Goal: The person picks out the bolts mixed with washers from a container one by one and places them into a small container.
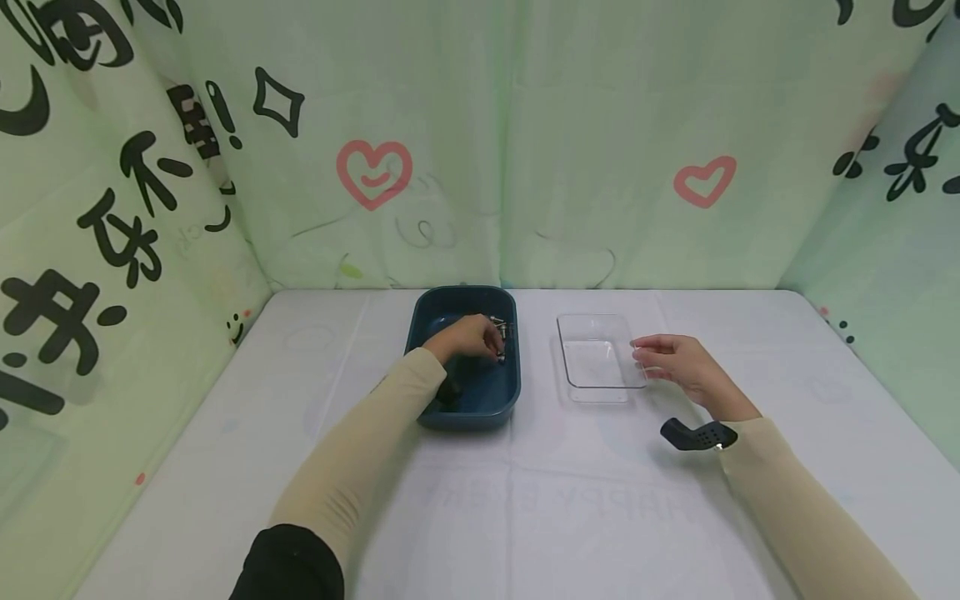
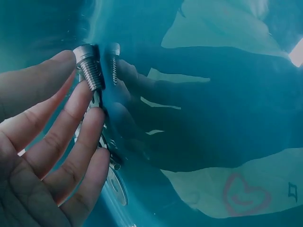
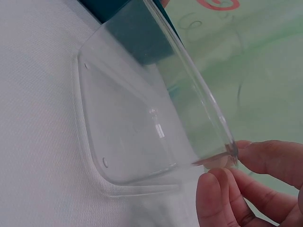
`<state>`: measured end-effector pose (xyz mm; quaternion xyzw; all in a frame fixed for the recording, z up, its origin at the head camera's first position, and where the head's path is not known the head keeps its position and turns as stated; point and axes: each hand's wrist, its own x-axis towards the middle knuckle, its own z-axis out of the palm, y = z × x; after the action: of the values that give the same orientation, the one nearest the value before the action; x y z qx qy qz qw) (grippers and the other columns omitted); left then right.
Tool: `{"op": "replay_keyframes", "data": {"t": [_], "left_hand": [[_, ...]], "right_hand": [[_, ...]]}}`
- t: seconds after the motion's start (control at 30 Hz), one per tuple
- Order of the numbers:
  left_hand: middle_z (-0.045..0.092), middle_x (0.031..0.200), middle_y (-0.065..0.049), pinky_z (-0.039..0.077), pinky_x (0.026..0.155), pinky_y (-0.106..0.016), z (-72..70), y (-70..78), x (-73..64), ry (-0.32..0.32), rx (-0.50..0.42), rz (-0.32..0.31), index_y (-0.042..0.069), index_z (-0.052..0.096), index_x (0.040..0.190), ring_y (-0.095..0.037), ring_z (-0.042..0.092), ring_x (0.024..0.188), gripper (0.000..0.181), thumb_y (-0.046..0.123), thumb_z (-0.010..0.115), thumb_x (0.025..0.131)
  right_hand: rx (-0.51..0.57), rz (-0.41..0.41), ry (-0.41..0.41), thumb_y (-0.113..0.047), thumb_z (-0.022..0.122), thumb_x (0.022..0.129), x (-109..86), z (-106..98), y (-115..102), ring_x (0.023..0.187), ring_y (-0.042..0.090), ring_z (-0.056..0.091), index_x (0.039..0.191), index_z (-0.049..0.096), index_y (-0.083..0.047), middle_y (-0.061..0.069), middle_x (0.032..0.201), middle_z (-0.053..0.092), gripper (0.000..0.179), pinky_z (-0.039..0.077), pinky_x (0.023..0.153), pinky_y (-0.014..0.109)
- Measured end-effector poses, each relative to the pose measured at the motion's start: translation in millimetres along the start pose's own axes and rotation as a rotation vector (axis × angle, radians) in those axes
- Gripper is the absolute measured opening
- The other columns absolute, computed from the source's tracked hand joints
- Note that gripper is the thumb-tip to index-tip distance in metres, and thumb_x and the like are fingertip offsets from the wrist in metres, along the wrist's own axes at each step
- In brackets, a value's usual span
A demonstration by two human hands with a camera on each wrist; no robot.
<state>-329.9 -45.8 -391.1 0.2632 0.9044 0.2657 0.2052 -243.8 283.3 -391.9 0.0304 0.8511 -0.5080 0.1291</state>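
Note:
My left hand (image 1: 467, 337) reaches into a dark blue plastic bin (image 1: 468, 422). In the left wrist view, its thumb and index finger pinch a metal bolt (image 2: 89, 68) with a round head and threaded shaft. The bolt's reflection shows on the glossy bin surface beside it. Below the fingers lie other small metal parts, among them a flat washer (image 2: 116, 187), partly hidden by the hand. On the right, my right hand (image 1: 678, 367) holds the right side of a clear plastic box (image 1: 600, 387) at its rim, between thumb and fingers. No contents show in the box.
A white cloth (image 1: 450, 517) covers the table. Light green curtains (image 1: 585, 125) with printed hearts and black characters hang behind and at both sides. The blue bin and the clear box stand side by side with a narrow gap between them.

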Motion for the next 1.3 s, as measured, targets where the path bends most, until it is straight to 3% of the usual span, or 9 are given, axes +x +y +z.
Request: {"op": "replay_keyframes", "data": {"t": [0.27,0.57,1.3], "left_hand": [[0.07,0.098,-0.012,0.054,0.083,-0.026,1.4,0.2,0.9,0.003,0.001,-0.01,0.002,0.069,0.096,-0.016,0.063,0.083,0.014,0.001,0.069,0.082],[0.072,0.096,-0.011,0.055,0.08,-0.024,2.3,-1.8,3.3,-0.012,0.059,0.034,0.002,0.071,0.093,-0.016,0.067,0.084,0.013,0.001,0.071,0.079],[0.072,0.09,-0.009,0.055,0.076,-0.024,7.4,2.2,2.8,-0.015,0.098,0.005,0.004,0.072,0.087,-0.014,0.065,0.078,0.012,-0.002,0.073,0.077]], "right_hand": [[-0.009,0.006,-0.005,-0.025,0.055,0.095,0.0,-0.6,-1.9,0.085,-0.003,0.057,0.136,0.041,0.007,0.028,0.137,0.045,0.053,0.052,0.078,0.013],[-0.009,0.008,-0.003,-0.022,0.054,0.096,-0.4,-0.6,-2.4,0.083,-0.005,0.057,0.136,0.041,0.007,0.028,0.137,0.045,0.052,0.052,0.078,0.013],[-0.022,0.027,-0.001,-0.023,0.054,0.096,0.9,0.1,-2.0,0.085,-0.004,0.056,0.137,0.04,0.005,0.027,0.138,0.045,0.052,0.052,0.078,0.013]]}}
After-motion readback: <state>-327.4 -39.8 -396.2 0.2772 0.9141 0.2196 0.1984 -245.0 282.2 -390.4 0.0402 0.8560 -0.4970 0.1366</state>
